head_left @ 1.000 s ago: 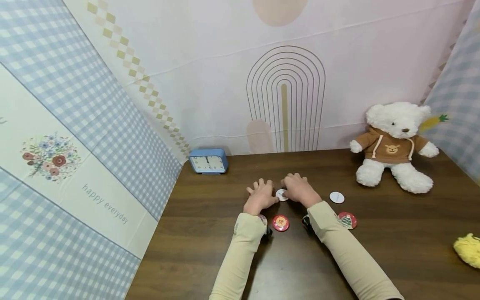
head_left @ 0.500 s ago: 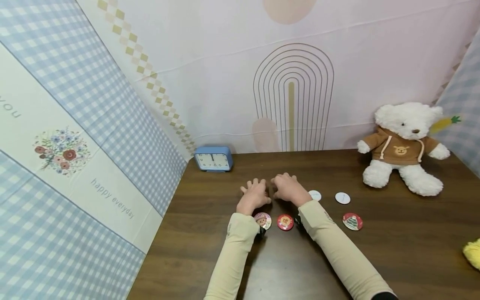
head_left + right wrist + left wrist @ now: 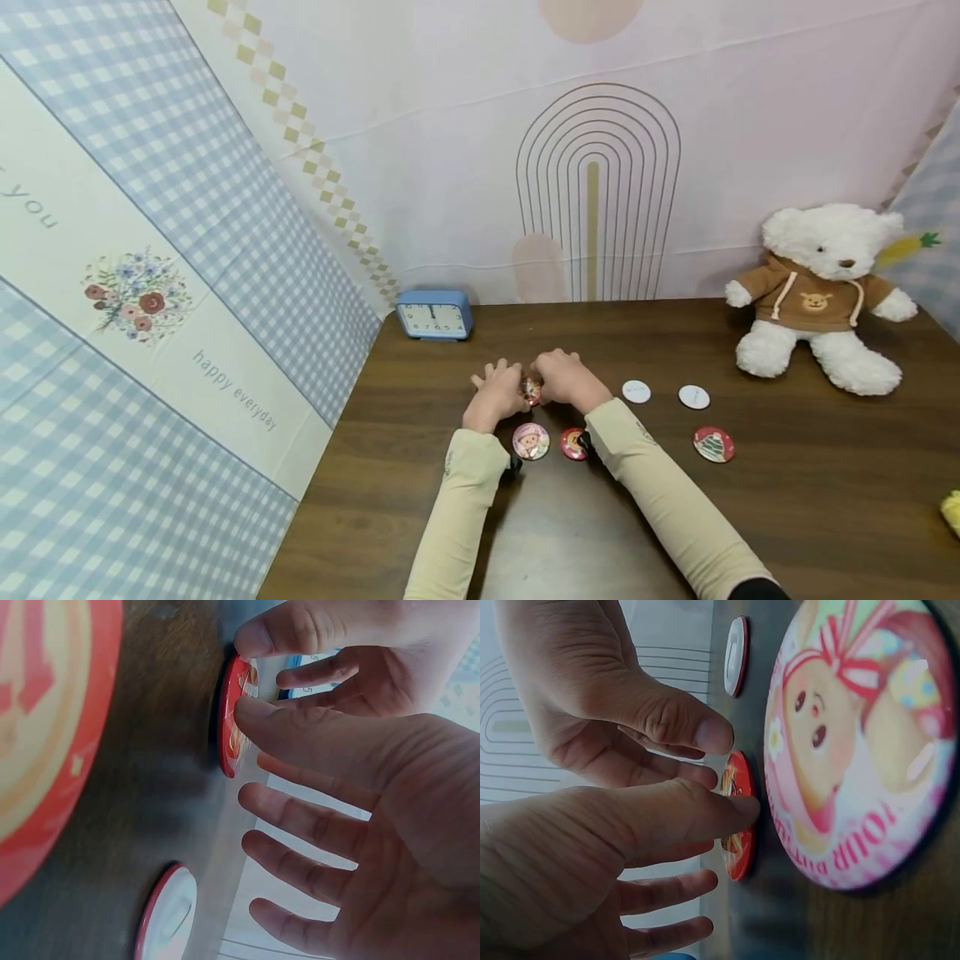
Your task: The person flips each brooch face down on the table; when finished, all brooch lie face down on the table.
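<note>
A round red button badge (image 3: 532, 390) lies face up close over the table, between my two hands. My left hand (image 3: 495, 395) holds its left edge, the thumb (image 3: 739, 813) at the near side and the index finger behind. On the right edge, my right hand (image 3: 567, 379) has its thumb (image 3: 259, 712) overlapping the face, with the other fingers spread apart. Just in front of the hands lie a pink cartoon badge (image 3: 531, 442) and a red-and-gold badge (image 3: 572, 443), the latter partly hidden by the right wrist.
To the right lie two badges with white backs up, one nearer (image 3: 636, 392) and one farther (image 3: 693, 397), and a Christmas-tree badge (image 3: 713, 445). A blue clock (image 3: 434, 316) stands back left, a white teddy bear (image 3: 817, 308) back right. Something yellow (image 3: 952, 511) sits at the right edge.
One second ago a white badge back showed between the hands; now a red face shows there, a little farther left. Both hands have shifted left, uncovering the pink badge and a white-backed one.
</note>
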Tool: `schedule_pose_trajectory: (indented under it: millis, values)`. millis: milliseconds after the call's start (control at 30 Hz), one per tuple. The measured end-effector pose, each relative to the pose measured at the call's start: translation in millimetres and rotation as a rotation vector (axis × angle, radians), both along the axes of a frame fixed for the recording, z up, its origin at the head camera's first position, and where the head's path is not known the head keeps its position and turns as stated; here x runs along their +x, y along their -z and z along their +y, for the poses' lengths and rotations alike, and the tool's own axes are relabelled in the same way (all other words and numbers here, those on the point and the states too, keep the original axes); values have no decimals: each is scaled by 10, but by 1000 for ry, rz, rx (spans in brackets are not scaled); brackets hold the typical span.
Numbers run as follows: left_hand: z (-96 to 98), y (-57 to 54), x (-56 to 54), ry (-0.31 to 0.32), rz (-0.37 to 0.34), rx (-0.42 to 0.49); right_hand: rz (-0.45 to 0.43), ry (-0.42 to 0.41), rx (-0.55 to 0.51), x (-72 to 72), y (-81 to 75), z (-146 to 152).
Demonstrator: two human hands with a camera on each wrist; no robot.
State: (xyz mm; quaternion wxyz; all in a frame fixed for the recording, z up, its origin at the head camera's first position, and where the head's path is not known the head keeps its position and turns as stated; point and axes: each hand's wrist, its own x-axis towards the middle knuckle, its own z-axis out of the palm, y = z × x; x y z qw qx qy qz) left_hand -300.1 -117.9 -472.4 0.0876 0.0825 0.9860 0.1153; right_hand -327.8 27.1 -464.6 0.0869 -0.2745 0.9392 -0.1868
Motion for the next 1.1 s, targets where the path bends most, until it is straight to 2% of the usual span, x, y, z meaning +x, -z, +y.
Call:
schedule_pose_trajectory:
  millis: [200, 400, 667, 867, 1100]
  values:
    - [-44, 22, 8, 16, 21, -7, 25, -22, -11, 5, 22, -19]
    - [-69, 40, 8, 31, 23, 23, 44, -31, -9, 6, 57, -24]
    - [-100, 21, 33, 58, 24, 27, 47, -33, -12, 13, 84, -17]
    - [-122, 7, 74, 77, 68, 27, 59, -41, -18, 31, 85, -14]
    - [-137, 39, 75, 105, 97, 38, 100, -36, -53, 38, 134, -20]
